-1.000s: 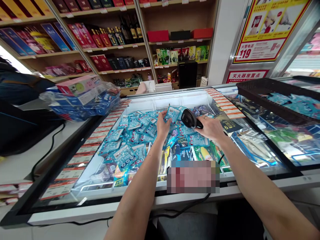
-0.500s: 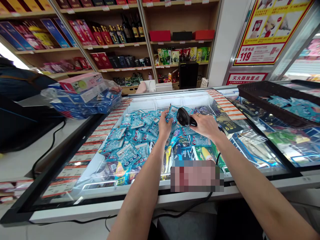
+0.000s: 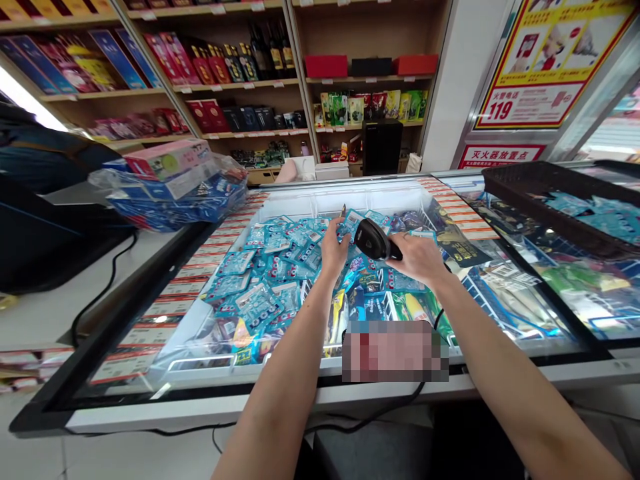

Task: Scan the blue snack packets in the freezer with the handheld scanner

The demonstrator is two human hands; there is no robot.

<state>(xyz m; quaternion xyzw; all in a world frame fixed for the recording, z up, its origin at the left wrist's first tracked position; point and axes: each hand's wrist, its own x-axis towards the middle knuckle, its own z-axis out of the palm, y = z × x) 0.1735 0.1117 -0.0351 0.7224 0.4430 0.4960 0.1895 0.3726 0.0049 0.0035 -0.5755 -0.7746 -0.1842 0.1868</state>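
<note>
Over the glass top of a freezer, my right hand (image 3: 417, 259) is wrapped round the handle of a black handheld scanner (image 3: 373, 240), whose head points left. Just left of the scanner, my left hand (image 3: 334, 248) has its fingers closed near a blue packet (image 3: 353, 220); a small pointed thing shows above the fingertips, and what the fingers grip is hard to make out. Many similar blue packets (image 3: 290, 257) lie in a spread pile around and left of my left hand.
A plastic-wrapped stack of boxes (image 3: 175, 183) stands at the left. A dark basket (image 3: 550, 213) with blue packets sits at the right. A pixelated object (image 3: 395, 351) lies at the freezer's front edge (image 3: 200, 410), with a black cable below. Stocked shelves (image 3: 235, 87) stand behind.
The scanner has tilted, so more of its top shows. Both hands have stayed nearly in place, and the whole view has shifted slightly.
</note>
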